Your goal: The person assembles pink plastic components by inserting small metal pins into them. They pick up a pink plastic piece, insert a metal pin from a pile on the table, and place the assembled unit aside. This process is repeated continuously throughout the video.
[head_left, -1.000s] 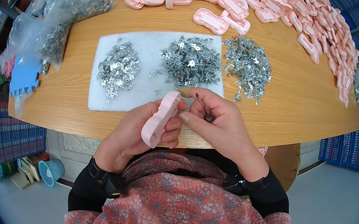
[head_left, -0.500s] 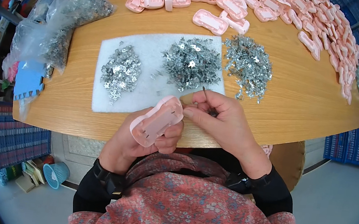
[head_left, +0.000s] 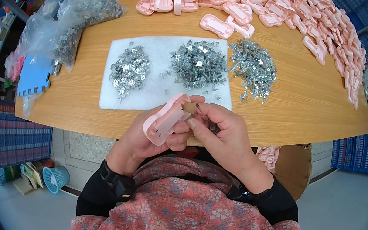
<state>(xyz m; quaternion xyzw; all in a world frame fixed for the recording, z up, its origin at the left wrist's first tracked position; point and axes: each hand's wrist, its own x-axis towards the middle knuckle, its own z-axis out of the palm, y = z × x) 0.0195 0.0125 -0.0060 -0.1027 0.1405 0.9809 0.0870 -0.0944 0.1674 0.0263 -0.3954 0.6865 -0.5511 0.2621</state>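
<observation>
Wooden table (head_left: 305,92) ahead. I see left hand (head_left: 137,140) clamped round pink shell (head_left: 163,121), right hand (head_left: 229,138) pinching thin dark tool (head_left: 213,128) beside it.

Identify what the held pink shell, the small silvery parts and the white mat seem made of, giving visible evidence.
Pink shell: probably moulded plastic, satin; smooth, evenly coloured curves.
Silvery parts: likely metal, shiny; bright glints.
White mat: foam or fibre padding, I can't tell which; matte, soft-looking surface.
</observation>
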